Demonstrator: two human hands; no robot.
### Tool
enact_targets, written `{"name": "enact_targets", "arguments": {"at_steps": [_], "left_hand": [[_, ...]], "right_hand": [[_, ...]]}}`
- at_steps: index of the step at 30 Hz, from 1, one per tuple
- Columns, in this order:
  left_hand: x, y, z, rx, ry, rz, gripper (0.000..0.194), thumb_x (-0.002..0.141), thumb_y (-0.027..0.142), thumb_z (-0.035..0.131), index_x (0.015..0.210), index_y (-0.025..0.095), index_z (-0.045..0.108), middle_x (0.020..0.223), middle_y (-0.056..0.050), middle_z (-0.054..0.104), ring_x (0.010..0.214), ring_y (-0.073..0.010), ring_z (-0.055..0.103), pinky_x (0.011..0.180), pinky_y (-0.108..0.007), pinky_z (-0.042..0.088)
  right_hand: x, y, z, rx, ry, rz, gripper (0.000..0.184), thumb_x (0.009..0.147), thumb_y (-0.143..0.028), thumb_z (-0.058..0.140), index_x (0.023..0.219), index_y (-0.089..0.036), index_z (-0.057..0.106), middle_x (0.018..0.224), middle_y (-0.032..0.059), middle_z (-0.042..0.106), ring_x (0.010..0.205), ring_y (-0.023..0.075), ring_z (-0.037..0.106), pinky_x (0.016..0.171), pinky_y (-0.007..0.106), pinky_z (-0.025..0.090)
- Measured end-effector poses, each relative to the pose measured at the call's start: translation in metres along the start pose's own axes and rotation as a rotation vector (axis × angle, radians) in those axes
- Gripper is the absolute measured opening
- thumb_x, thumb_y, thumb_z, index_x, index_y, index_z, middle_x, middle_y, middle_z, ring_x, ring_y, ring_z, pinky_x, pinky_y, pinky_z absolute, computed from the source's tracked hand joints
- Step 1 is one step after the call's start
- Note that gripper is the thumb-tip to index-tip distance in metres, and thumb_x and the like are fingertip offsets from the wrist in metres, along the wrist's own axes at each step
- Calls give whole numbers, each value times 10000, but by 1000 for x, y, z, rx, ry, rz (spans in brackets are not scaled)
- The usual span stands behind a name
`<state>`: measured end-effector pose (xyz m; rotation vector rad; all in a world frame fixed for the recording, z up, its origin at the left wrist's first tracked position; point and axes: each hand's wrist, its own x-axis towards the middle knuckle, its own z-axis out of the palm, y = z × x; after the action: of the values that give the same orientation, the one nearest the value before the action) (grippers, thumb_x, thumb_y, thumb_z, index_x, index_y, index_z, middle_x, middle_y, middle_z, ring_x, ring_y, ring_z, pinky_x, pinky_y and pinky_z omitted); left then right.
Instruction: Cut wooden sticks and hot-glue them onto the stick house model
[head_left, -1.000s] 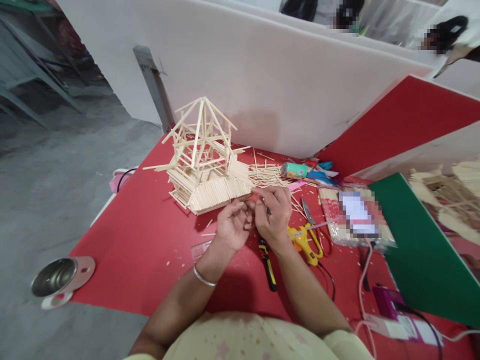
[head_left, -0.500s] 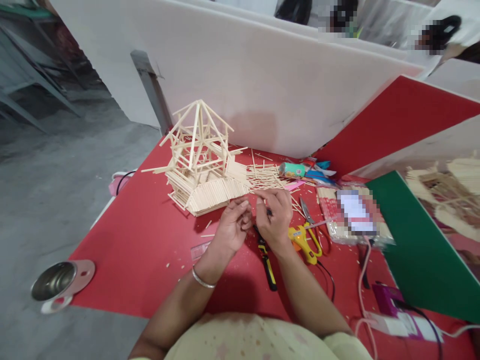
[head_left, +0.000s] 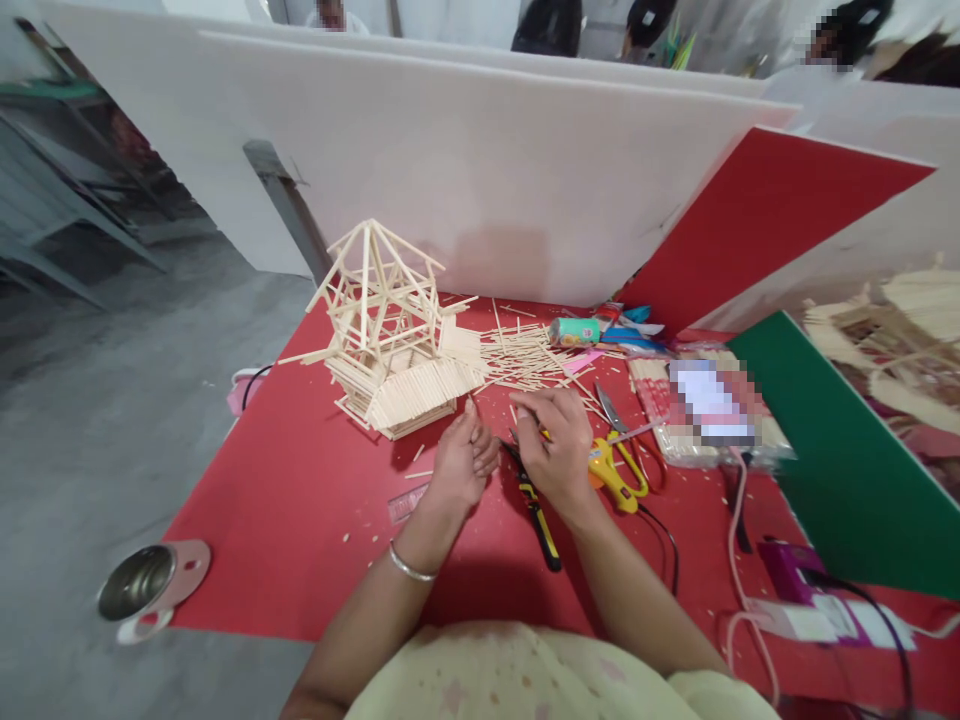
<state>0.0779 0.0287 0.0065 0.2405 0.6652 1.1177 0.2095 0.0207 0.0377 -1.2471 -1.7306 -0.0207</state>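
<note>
My right hand [head_left: 556, 448] is closed around a pair of black-and-yellow cutting pliers [head_left: 538, 508], whose handles stick out toward me over the red table [head_left: 285, 520]. My left hand [head_left: 463, 462] sits just left of it with fingers curled together, and whatever it holds is too small to see. A silver bangle is on that wrist. Just beyond the hands stands a model house of thin wooden sticks [head_left: 382, 330], with a loose pile of sticks [head_left: 525, 355] to its right.
A yellow glue gun [head_left: 613, 472], scissors [head_left: 607, 408], a green tube [head_left: 574, 331] and a phone [head_left: 709, 405] lie to the right. Green board [head_left: 840, 470] and red board [head_left: 750, 220] lean there. White partition [head_left: 487, 170] behind. An open tin [head_left: 142, 582] sits at the left corner, a power strip [head_left: 814, 612] near right.
My hands were pinched together over something small; they have now drawn slightly apart and moved a little closer to me. The view has shifted upward and to the left.
</note>
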Motion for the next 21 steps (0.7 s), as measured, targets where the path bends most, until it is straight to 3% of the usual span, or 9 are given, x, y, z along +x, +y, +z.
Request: {"name": "enact_targets", "arguments": {"at_steps": [2,6,9,13,19,21], "left_hand": [[-3,-4,-1,67,38,78,578,818,606,724,626,196,364,448,100,309,315,-31,255,322,-164,144],[-11,-10,-13,231,71,220,467,710,525,846,702,158,557,594,11,613,463,-77,552,398,-158,345],[-18,-13,-24,338,104,233,400,672,437,882,778,142,633,724,-48,723,445,-82,549,395,-186,382],[-25,-12,-28,343,163,254,388,665,387,894,737,157,589,622,1,664,419,-70,510,404,-177,360],[-29,-9,-29,266,164,283,564,821,529,758,590,196,365,443,98,303,344,-42,289,372,-174,259],[-31,-11,-30,330,181,272,588,806,570,754,546,187,390,432,79,330,355,-47,317,379,-177,272]], "right_hand": [[-8,-1,-10,15,-21,9,251,903,-134,561,1065,-225,730,946,69,697,904,208,619,820,383,518],[-32,-2,-32,8,-47,8,257,892,-128,582,1083,-228,723,956,69,711,892,207,649,804,376,539],[-48,1,-47,-14,-36,16,252,881,-120,601,1075,-221,727,941,69,715,882,206,660,799,373,547],[-59,8,-62,-47,-34,63,247,881,-136,608,1066,-231,742,941,66,723,879,205,677,798,365,558],[-56,19,-69,-43,-120,136,222,907,-191,622,1086,-244,742,983,58,753,920,208,697,827,358,555],[-55,19,-64,18,-167,147,181,924,-213,632,1065,-251,740,972,46,762,910,198,703,828,345,551]]}}
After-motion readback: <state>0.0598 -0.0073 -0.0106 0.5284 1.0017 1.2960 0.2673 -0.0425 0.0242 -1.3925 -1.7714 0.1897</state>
